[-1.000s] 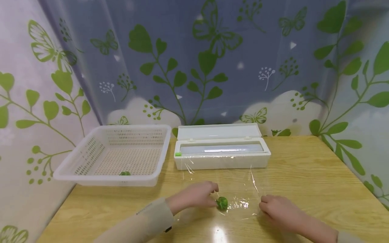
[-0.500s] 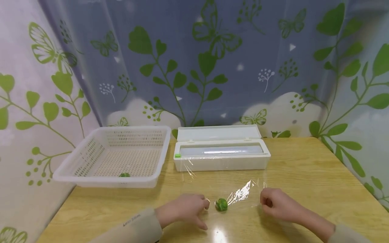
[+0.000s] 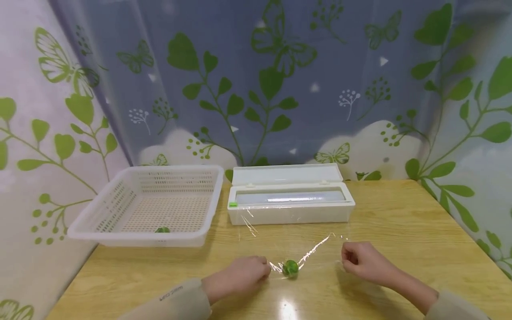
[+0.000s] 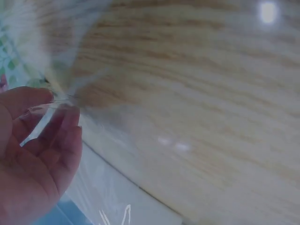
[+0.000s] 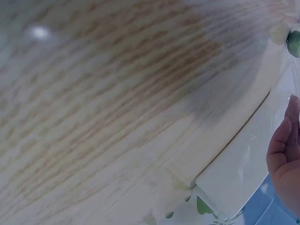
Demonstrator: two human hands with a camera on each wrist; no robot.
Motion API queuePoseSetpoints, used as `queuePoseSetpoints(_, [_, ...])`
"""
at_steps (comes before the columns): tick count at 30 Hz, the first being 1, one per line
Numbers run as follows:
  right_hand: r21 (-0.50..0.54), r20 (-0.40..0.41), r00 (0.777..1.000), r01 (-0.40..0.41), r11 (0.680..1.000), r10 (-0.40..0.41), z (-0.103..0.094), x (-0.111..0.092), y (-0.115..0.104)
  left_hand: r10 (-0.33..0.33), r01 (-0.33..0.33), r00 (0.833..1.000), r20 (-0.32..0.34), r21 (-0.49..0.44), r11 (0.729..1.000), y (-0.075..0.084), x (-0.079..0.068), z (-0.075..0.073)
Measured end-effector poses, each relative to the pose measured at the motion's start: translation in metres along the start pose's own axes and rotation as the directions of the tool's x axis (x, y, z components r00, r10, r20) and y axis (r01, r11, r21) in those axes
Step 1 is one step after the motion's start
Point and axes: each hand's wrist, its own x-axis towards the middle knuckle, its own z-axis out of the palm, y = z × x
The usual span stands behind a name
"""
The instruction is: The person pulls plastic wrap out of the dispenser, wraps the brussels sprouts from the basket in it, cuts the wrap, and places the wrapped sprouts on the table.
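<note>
A small round green vegetable (image 3: pixel 290 269) sits on the front middle of the table, between the two hands; the right wrist view shows part of it at the right edge. A sheet of clear cling film (image 3: pixel 314 252) runs forward from the white dispenser box (image 3: pixel 290 216) and is creased around the vegetable. My left hand (image 3: pixel 240 276) pinches the film's near left part between thumb and fingers, clearest in the left wrist view. To the right, my right hand (image 3: pixel 369 262) holds the film's right corner with curled fingers; its fingertips are partly hidden in the right wrist view.
The dispenser's lid (image 3: pixel 286 174) stands raised at the back, with the film roll (image 3: pixel 296 197) inside the box. A white plastic basket (image 3: pixel 140 239) at the left holds another green piece (image 3: pixel 162 230). A patterned curtain (image 3: pixel 256 89) hangs behind the wooden table (image 3: pixel 404 222).
My left hand has drawn back left from beside the vegetable, opened, then pinched the film. My right hand has risen slightly away from me. The film's shiny creases have shifted.
</note>
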Motion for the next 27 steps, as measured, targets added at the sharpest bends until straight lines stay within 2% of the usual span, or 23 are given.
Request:
queuePoseSetpoints(3, [-0.014, 0.009, 1.0, -0.002, 1.0, 0.002, -0.001, -0.001, 0.001, -0.003, 0.002, 1.0, -0.011, -0.094, 0.996, -0.006, 0.001, -0.002])
queuePoseSetpoints(6, [-0.01, 0.029, 0.999, 0.021, 1.0, -0.021, -0.002, -0.001, 0.004, 0.025, -0.026, 1.0, -0.017, -0.121, 0.992, -0.013, 0.001, -0.005])
queuePoseSetpoints(10, [0.021, 0.065, 0.997, 0.042, 0.999, -0.044, -0.002, -0.002, 0.006, 0.073, -0.071, 0.997, 0.009, -0.152, 0.986, -0.024, 0.002, -0.009])
queuePoseSetpoints(17, [0.071, 0.09, 0.996, 0.0, 0.998, -0.006, -0.004, -0.002, 0.013, 0.091, -0.06, 0.993, 0.078, -0.339, 0.939, -0.043, 0.002, -0.018])
queuePoseSetpoints(23, [0.103, 0.125, 0.992, -0.012, 0.995, -0.001, -0.006, -0.004, 0.016, 0.056, -0.027, 0.996, 0.064, -0.39, 0.921, -0.05, 0.0, -0.02])
queuePoseSetpoints(27, [0.088, 0.152, 0.988, 0.011, 0.996, -0.024, -0.006, -0.003, 0.018, 0.011, -0.002, 1.0, 0.018, -0.409, 0.912, -0.056, 0.002, -0.017])
